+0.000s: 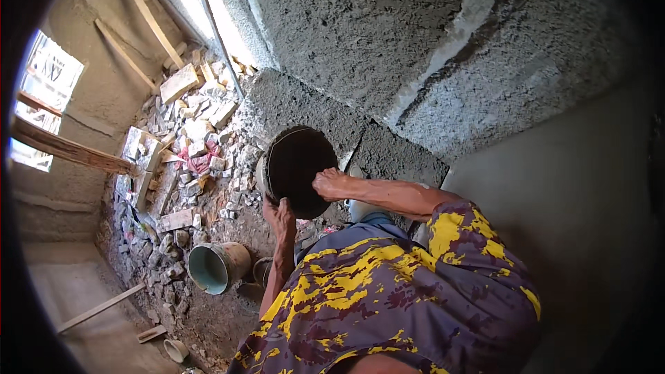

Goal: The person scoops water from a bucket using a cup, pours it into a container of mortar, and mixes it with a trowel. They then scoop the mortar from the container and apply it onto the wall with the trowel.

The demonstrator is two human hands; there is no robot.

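A round bucket is tilted in front of me, with its dark mouth facing up towards me. At its lower left edge my left hand grips the rim, the thumb over the edge. My right hand is closed in a fist at the right side of the bucket's mouth. Whatever that fist holds, if anything, is hidden. The inside of the bucket is too dark to make out. Behind it lies a slab of wet grey mortar at the foot of the wall.
Broken bricks and rubble cover the ground to the left. A second bucket, pale green inside, lies tipped at lower left near a small pot. A wooden beam juts in from the left. Rough plastered wall rises ahead.
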